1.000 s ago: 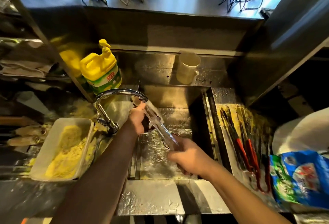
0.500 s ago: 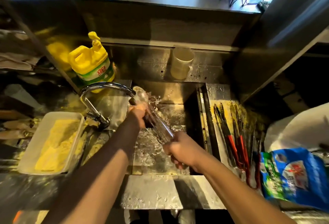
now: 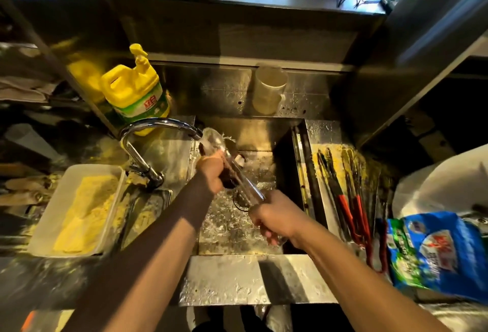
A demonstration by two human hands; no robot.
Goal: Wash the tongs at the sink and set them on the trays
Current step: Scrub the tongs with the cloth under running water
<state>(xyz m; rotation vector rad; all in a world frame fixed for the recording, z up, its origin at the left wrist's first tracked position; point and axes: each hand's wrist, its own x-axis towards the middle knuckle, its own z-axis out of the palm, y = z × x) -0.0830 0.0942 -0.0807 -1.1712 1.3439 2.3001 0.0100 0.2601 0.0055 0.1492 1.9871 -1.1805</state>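
Note:
A pair of steel tongs (image 3: 244,182) slants over the steel sink (image 3: 286,162), its tips up under the running faucet (image 3: 158,125). My right hand (image 3: 274,216) grips the handle end near the sink's front right. My left hand (image 3: 212,170) is closed around the upper part of the tongs together with a dark scrubber, just below the spout. Water splashes off the tips. To the right of the sink, several tongs with red handles (image 3: 351,205) lie on a tray (image 3: 314,131).
A yellow dish-soap jug (image 3: 134,91) stands behind the faucet. A white tub of yellow crumbs (image 3: 76,210) sits left of the sink. A pale cup (image 3: 268,90) stands on the back ledge. A blue bag (image 3: 433,249) lies at the right.
The tongs' tips have moved up into the faucet stream and water splashes more. My left hand slid a little along the tongs; the camera shifted slightly.

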